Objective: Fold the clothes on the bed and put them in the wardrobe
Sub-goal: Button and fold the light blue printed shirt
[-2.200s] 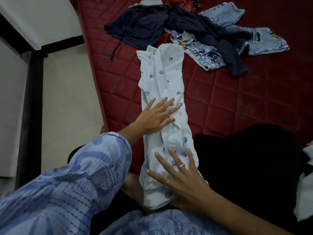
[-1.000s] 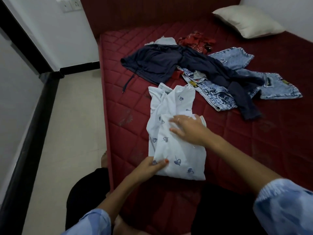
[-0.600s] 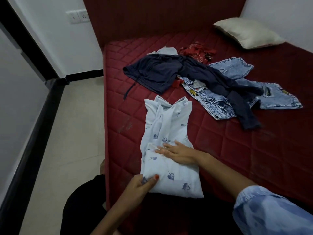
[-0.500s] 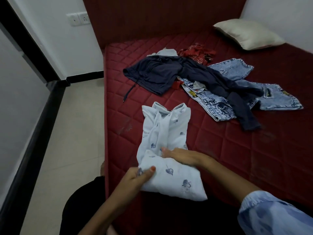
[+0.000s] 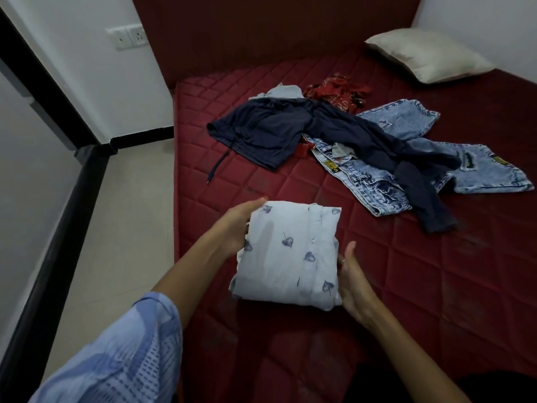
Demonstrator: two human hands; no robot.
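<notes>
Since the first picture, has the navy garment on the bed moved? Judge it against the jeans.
No. The navy garment lies draped across the light jeans as before, its drawstring trailing on the red mattress. Only the camera's view shifted.

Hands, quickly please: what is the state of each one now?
Left hand: holding the folded shirt by its left edge.
Right hand: open, flat against the shirt's right edge.
</notes>
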